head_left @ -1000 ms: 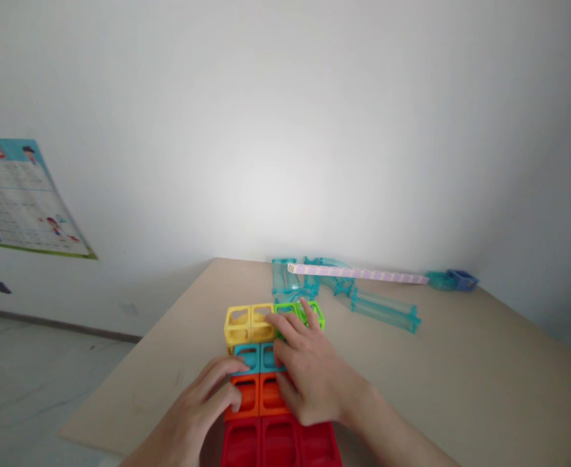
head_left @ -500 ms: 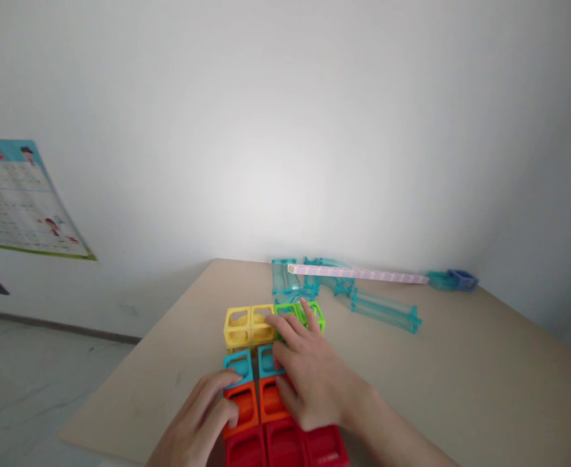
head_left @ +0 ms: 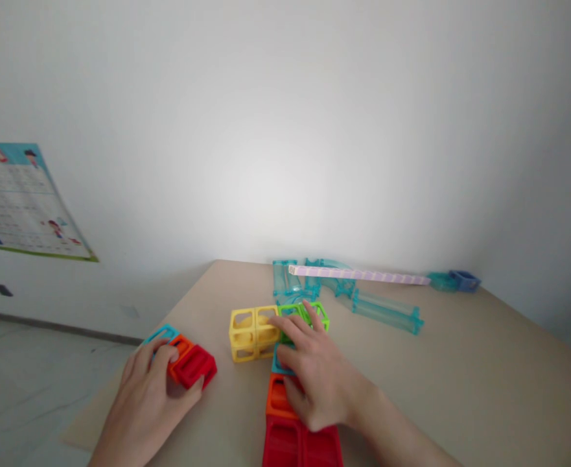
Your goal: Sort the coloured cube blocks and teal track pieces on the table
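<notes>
My left hand (head_left: 148,389) is closed round a short row of joined cube blocks (head_left: 191,367), blue, orange and red, held at the table's left side. Fingers of my right hand (head_left: 317,373) press down on the larger group of open-framed cube blocks in the middle. In that group, yellow blocks (head_left: 243,335) and green blocks (head_left: 320,314) form the far row. A blue block (head_left: 280,364), an orange block (head_left: 276,397) and red blocks (head_left: 302,446) run toward me, partly hidden under my right hand.
Clear teal track pieces (head_left: 387,310) lie along the back of the table (head_left: 441,383). Across them rests a long pale purple strip (head_left: 363,274), with a dark blue square piece (head_left: 465,281) at its right end. A poster (head_left: 27,201) hangs on the wall (head_left: 285,130).
My left hand has pulled the left column of blue, orange and red blocks off the group and moved it left, turning it. My right hand has stayed on the rest, which shifted slightly right.
</notes>
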A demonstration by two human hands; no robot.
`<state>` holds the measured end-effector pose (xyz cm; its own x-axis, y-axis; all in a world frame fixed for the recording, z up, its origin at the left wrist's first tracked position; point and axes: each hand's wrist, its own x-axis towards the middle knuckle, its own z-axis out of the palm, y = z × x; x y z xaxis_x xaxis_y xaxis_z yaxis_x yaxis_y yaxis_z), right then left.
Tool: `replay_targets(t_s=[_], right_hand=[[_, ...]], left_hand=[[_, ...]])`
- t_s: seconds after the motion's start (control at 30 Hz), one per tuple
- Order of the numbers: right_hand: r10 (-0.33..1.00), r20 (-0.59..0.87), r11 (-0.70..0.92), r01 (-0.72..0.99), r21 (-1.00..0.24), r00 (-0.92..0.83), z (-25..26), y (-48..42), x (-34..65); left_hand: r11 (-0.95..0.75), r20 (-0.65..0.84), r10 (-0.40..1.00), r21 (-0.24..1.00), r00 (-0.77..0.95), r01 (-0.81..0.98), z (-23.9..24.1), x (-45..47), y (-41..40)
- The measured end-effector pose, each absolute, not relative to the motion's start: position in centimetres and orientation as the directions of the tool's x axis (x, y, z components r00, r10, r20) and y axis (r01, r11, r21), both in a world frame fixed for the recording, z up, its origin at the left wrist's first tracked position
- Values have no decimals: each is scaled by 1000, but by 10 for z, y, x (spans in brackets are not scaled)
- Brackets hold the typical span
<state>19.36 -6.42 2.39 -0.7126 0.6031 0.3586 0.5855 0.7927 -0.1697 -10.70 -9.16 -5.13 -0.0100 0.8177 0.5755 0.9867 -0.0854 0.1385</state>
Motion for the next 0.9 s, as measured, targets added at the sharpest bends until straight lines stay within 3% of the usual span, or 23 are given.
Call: replay_targets(t_s=[0.23,0.37,0.47,0.57,0.7,0.8,0.9], right_hand=[[528,450,846,494,-203,-720,22,-60,195],[544,560,821,534,-201,-625,17,-54,199],[609,625,737,640,-217,-490,13,-47,205],[681,608,660,701,-269,-408,9,-40,211],[718,551,657,673,-338,-424,6,-33,218],[713,546,673,647,-358,-440,6,-32,221],[706,549,685,626,-372,-447,4,-30,223]], left_hand=[[39,490,871,-11,-28,999,-30,-77,-24],[75,401,913,14,-74,997,-19,-52,9],[135,420,898,31,-136,990,-20,-38,30],[227,484,847,45,-220,973,-25,-32,43],[195,493,846,69,-204,978,-25,-37,46],[62,561,811,198,-166,978,-18,-45,41],[-291,626,770,519,-126,804,-13,-50,34]])
